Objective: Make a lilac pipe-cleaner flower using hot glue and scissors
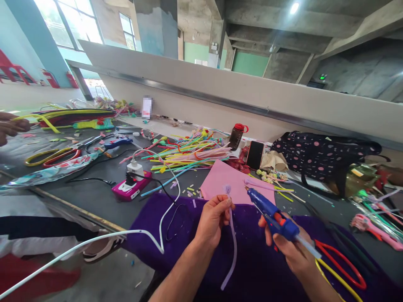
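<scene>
Between thumb and fingers, my left hand (215, 218) pinches a pale lilac strip (234, 251) with a small curled bloom (227, 189) at its top end; the strip's tail hangs down over the purple cloth (176, 222). My right hand (288, 243) is wrapped round a blue hot glue gun (273, 214). Its nozzle points up and left toward the bloom, apart from it, and a clear glue stick (308, 246) sticks out of the back. Under the bloom and nozzle lies a pink sheet (217, 180). Red-and-yellow-handled scissors (341, 264) rest beside my right wrist.
Behind the pink sheet lie bundled coloured strips (192, 153). A magenta power block (132, 186) with a white cable stands at left. A phone (255, 155), bottle (236, 136) and dotted bag (315, 155) line the back. Another person's hand (12, 126) holds a yellow strip at far left.
</scene>
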A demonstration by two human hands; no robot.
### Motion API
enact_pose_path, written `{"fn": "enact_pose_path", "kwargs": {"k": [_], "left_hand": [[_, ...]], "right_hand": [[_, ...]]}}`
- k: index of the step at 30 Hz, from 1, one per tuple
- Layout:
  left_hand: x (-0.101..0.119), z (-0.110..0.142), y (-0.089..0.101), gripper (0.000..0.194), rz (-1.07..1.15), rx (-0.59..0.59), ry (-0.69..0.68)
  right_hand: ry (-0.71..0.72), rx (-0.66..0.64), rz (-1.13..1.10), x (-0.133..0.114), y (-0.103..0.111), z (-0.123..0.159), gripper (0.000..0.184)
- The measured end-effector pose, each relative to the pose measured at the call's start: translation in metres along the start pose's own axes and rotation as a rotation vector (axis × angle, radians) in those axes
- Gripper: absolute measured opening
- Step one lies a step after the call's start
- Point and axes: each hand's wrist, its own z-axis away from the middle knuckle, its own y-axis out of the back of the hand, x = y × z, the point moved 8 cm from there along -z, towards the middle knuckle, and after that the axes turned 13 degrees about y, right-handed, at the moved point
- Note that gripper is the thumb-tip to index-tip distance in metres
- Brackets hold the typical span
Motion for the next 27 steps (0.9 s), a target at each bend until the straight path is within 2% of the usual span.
{"fn": "enact_pose_path", "kwargs": {"k": [2,5,9,12,15,19,22,25,27], "left_hand": [[0.001,0.001,0.001,0.017,0.033,-0.001,-0.014],[0.002,0.003,0.002,0.017,0.095,-0.026,-0.019],[0.002,0.005,-0.001,0.018,0.154,-0.064,-0.009],[-0.001,0.007,-0.003,0.018,0.156,-0.094,0.008],[-0.004,0.008,-0.006,0.018,0.158,-0.119,0.045],[-0.007,0.009,-0.008,0.016,0.186,-0.15,0.091],[-0.008,0.012,-0.012,0.016,0.207,-0.204,0.114],[-0.006,0.017,-0.015,0.016,0.234,-0.259,0.124],[-0.005,0.019,-0.017,0.016,0.256,-0.285,0.133]], "right_hand": [[0.089,0.02,0.249,-0.002,0.008,-0.005,0.03],[0.199,-0.062,0.624,0.007,0.004,-0.009,0.043],[0.181,-0.226,0.84,0.041,-0.011,-0.009,0.034],[0.119,-0.351,0.834,0.063,-0.023,-0.004,0.03],[0.124,-0.393,0.816,0.07,-0.025,0.001,0.03],[0.222,-0.329,0.85,0.055,-0.013,-0.005,0.035],[0.295,-0.259,0.766,0.031,-0.008,-0.026,0.026],[0.291,-0.415,0.552,0.014,-0.035,-0.057,0.016],[0.264,-0.497,0.452,0.006,-0.061,-0.08,0.019]]}}
